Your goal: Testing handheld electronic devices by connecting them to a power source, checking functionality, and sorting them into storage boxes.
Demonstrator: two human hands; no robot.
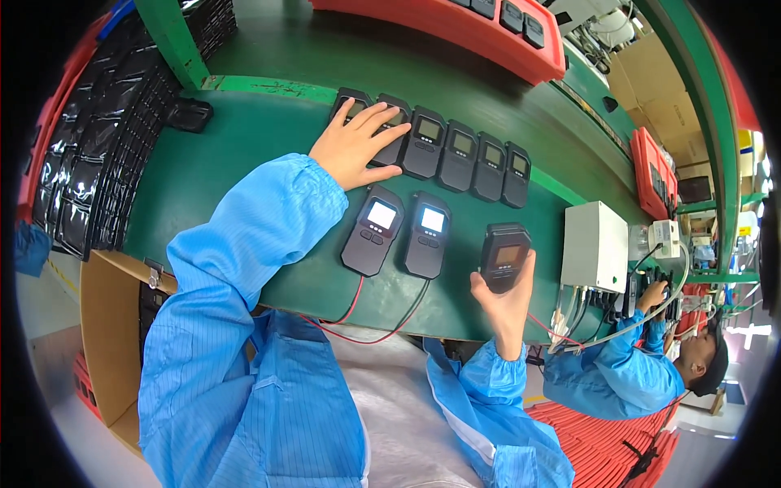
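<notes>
Single head-worn fisheye view, facing down from close above the green workbench (232, 134)

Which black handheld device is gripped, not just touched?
The brown-screened device in the right hand, right of the white-screened pair. The left hand only lies across the back row, at its left end.

Open mat (213, 175) left, white box (595, 246) — blocking right

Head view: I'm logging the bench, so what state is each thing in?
Two black rectangular cabled handheld devices: screens lit white.
Similar black device in the right hand: held, screen dim brown.
Six black rectangular devices in a row: rightmost four screens apparently unlit.
Left hand: spread over the row's leftmost two.
Brown cardboard box: open.
</notes>
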